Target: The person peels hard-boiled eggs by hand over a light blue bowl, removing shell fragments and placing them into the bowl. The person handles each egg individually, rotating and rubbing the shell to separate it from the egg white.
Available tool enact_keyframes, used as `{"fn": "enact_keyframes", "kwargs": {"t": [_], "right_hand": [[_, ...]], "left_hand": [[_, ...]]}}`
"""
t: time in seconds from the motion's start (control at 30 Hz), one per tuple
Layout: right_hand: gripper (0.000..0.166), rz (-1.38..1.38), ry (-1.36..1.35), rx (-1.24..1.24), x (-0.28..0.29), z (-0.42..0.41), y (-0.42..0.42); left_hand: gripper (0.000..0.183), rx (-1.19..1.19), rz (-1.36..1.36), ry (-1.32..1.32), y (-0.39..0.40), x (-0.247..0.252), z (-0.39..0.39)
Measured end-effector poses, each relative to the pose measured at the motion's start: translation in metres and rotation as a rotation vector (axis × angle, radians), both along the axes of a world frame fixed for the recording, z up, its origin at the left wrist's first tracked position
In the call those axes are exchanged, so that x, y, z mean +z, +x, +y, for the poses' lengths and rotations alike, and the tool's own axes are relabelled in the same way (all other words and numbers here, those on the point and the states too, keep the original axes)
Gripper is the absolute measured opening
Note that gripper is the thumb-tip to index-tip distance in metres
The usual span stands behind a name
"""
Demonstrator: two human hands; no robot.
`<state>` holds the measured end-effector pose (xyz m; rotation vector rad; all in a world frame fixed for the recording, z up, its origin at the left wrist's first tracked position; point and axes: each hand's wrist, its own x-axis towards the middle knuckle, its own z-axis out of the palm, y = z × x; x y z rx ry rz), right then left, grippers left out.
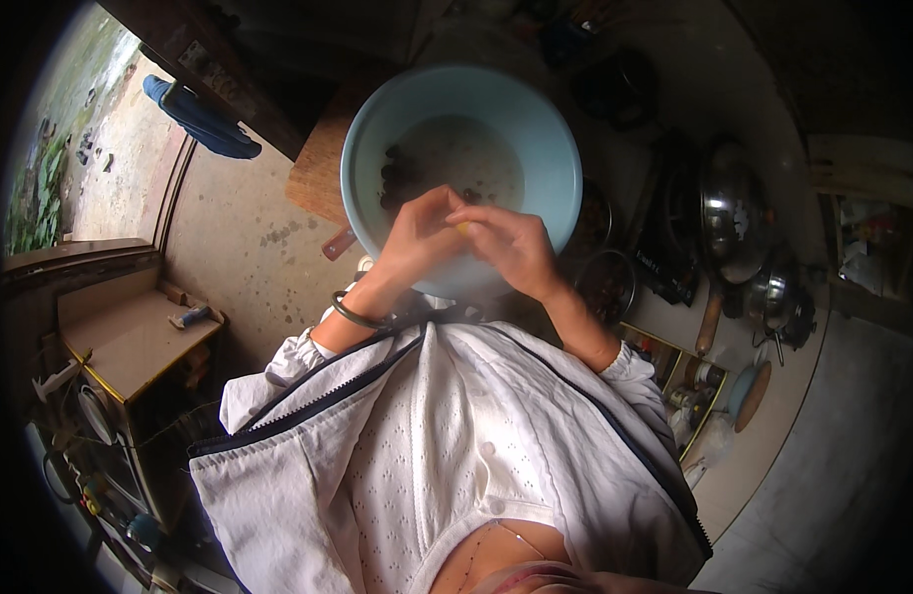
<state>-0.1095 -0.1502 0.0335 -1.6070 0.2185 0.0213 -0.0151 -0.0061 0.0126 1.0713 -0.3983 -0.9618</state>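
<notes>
A light blue plastic basin [356, 141] stands before me with cloudy water [456, 148] in it. Several dark, roundish pieces [391, 178] lie along its left side, and smaller dark bits [473, 194] show near my fingers. My left hand [423, 234], with a bangle at the wrist, and my right hand [514, 241] meet over the near part of the basin. Between their fingertips is a small yellow piece [463, 227], mostly hidden by the fingers; what it is cannot be made out.
Left of the basin are a wooden board [319, 174] and a reddish-brown handle [339, 243]. Rightward stand bowls of dark pieces [609, 286], a shiny metal wok or lid [731, 215] and a pan handle [710, 323]. A small table [141, 334] is at left, by the doorway.
</notes>
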Motion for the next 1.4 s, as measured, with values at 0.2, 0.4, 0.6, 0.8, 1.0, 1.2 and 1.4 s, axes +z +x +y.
{"fn": "enact_keyframes", "kwargs": {"t": [0.2,0.4,0.6,0.8,1.0,1.2,1.4], "right_hand": [[0.02,0.037,0.111,-0.045,-0.004,0.002,0.0],[0.023,0.043,0.407,0.048,-0.01,-0.011,0.003],[0.026,0.024,0.677,0.048,-0.014,-0.007,0.004],[0.022,-0.064,0.109,-0.032,-0.005,-0.014,0.006],[0.026,-0.198,-0.345,-0.066,0.01,-0.008,0.003],[0.032,-0.379,-0.617,-0.031,0.019,-0.013,0.006],[0.034,-0.332,-0.645,0.025,0.019,-0.009,0.004]], "left_hand": [[0.01,0.014,0.036,0.041,-0.001,0.008,-0.001],[0.009,-0.023,0.087,-0.024,0.002,0.006,0.002],[0.006,0.045,0.095,-0.045,0.002,-0.004,0.001],[0.01,0.081,0.058,-0.023,0.001,-0.008,0.0],[0.012,0.029,0.128,0.052,0.001,-0.004,-0.001],[0.014,-0.005,0.181,0.024,0.002,-0.007,0.002],[0.015,-0.031,0.154,-0.007,-0.001,-0.009,0.003]]}}
